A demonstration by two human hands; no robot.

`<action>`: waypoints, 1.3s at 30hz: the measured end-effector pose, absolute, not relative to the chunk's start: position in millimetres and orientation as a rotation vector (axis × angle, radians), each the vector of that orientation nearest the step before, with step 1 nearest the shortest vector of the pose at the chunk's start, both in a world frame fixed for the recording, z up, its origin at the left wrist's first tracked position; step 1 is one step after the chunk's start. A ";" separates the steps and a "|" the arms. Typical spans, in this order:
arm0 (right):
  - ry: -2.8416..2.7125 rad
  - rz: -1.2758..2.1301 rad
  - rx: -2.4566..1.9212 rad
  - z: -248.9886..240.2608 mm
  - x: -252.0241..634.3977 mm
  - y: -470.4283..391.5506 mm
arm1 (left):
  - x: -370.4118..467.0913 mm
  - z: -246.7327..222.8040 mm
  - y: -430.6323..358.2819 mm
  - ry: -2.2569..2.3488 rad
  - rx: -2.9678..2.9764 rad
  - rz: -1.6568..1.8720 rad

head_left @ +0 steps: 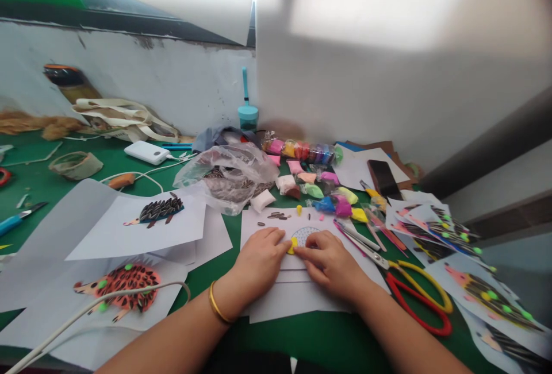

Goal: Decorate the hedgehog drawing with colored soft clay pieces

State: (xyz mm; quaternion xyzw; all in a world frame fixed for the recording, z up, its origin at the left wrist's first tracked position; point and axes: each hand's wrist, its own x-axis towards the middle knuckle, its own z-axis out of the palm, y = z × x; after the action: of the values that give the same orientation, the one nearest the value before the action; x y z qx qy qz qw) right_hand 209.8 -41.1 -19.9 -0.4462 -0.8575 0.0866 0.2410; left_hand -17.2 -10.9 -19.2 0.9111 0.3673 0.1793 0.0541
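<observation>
A small piece of yellow modelling clay [292, 246] lies on white paper, at the left side of a rounded drawing with a bluish scale-like pattern [305, 235]. My left hand [262, 256] rests on the sheet, fingers stretched out and flat, one fingertip touching the clay's edge. From the other side my right hand [331, 262] has its fingers curled together, with a fingertip pressed against the clay; its palm is hidden. Just above the drawing are several sunflower seeds [278, 215], a small yellow clay lump [299, 210] and a tiny pink bit [321, 218].
Red-and-yellow scissors [414, 288] lie right of my right hand. Bagged coloured clay [342, 206] and a plastic bag of seeds [233, 178] are behind. Seed-covered hedgehog pictures [125, 288] lie at left, more pictures [487, 290] at right. A white cable [107, 296] crosses the left.
</observation>
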 end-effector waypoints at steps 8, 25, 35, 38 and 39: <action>-2.275 0.292 -1.206 -23.7 212.1 -39.6 | -16.6 -16.9 -11.1 1.130 2.768 0.529; -2.326 0.283 -1.321 -22.7 207.4 -39.6 | -16.1 -16.7 -11.0 1.135 2.773 0.546; -2.334 0.274 -1.373 -18.8 202.3 -39.6 | -15.5 -16.1 -11.4 1.127 2.798 0.538; -2.322 0.251 -1.415 -19.4 200.0 -38.5 | -15.4 -14.7 -11.6 1.114 2.793 0.540; -2.322 0.244 -1.432 -19.7 199.3 -38.1 | -15.3 -14.4 -11.5 1.110 2.792 0.539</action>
State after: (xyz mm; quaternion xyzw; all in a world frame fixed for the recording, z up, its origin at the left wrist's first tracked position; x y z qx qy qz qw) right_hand 199.3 -38.1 -19.7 -0.5123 -0.8307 0.0871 0.1998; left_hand -15.3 -11.5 -14.4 0.9138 0.3631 0.1764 0.0446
